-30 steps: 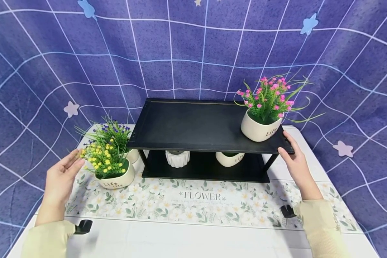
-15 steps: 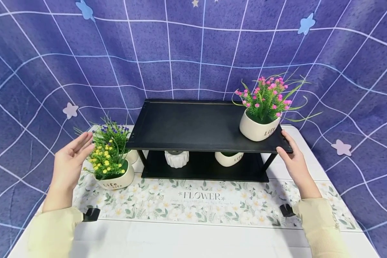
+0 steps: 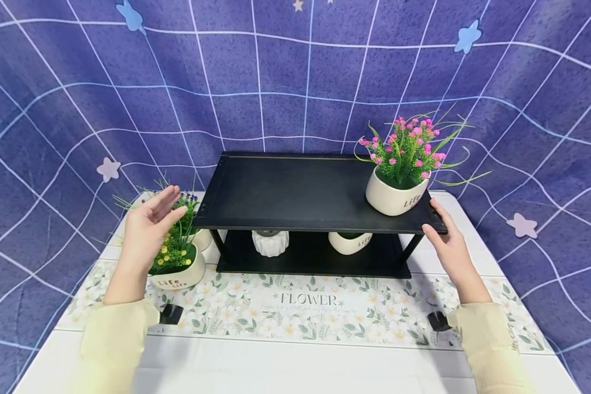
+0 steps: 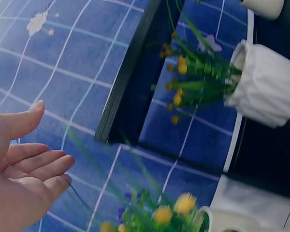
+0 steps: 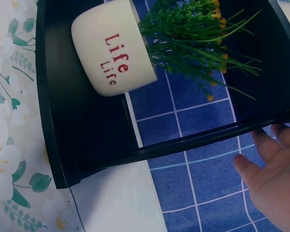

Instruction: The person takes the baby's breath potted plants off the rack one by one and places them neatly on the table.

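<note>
My left hand (image 3: 145, 235) hovers in front of the yellow-flowered pot plant (image 3: 179, 273), fingers extended and thumb apart, holding nothing. Behind it stands a purple-flowered pot plant (image 3: 202, 238), partly hidden. My right hand (image 3: 450, 249) holds the right front corner of the black two-tier shelf (image 3: 290, 191). In the right wrist view its fingers (image 5: 268, 145) meet the upper tier's edge. On the upper tier's right end sits a pink-flowered plant in a cream pot (image 3: 394, 194). The lower tier bears a ribbed white pot (image 3: 271, 243) and a cream "Life" pot (image 3: 349, 243), both partly covered by the upper tier.
A floral runner (image 3: 305, 317) lettered "FLOWER" lies in front of the shelf on the white table (image 3: 276, 364). Behind everything hangs a blue-purple gridded curtain (image 3: 285, 71) with stars. The shelf's dark posts (image 3: 411, 249) join its tiers.
My left hand has moved right and slightly up, away from the yellow flowers' left side, and now covers part of both left plants. My right hand stays at the shelf corner.
</note>
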A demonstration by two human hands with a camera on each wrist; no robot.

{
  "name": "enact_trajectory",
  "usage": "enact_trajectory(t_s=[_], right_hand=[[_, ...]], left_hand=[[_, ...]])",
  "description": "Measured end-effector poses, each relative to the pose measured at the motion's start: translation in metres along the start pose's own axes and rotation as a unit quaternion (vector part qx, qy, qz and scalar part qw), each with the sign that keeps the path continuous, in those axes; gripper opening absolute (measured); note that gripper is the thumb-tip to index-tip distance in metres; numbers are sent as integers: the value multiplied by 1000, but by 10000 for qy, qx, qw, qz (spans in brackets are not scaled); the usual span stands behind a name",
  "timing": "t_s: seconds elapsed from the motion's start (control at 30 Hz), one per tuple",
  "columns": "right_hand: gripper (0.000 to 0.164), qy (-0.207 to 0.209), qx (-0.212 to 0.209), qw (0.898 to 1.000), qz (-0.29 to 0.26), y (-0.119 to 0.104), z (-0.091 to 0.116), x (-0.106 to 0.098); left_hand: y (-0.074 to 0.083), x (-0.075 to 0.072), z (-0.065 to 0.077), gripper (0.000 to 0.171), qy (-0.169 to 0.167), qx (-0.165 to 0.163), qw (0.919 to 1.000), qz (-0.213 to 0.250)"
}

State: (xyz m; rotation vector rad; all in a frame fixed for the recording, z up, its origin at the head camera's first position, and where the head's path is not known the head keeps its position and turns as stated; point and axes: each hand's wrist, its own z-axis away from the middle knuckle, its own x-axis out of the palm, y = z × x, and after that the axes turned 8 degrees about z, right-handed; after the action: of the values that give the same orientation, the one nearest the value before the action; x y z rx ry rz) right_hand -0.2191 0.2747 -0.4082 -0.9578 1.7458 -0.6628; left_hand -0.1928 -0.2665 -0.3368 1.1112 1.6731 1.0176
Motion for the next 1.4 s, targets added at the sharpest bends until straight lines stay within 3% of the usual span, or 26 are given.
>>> enact_trajectory(t_s=[0.23,0.53,0.9,1.4], right_hand=[[57,-14,26,10000,42,2,-2,1],[57,55,-46,10000,-59,5,-1,1],[56,83,-52,9999,-114,4,-1,1],[56,51,45,10000,-51,5,-1,1]], left_hand=[[10,24,3,61,-293,-210,9988,-321],[16,64,3,63,-848,-197,9959,-243],[21,107,-6,61,-1025,51,9947,32],[29,157,-18,63,-1446,-124,9892,192]])
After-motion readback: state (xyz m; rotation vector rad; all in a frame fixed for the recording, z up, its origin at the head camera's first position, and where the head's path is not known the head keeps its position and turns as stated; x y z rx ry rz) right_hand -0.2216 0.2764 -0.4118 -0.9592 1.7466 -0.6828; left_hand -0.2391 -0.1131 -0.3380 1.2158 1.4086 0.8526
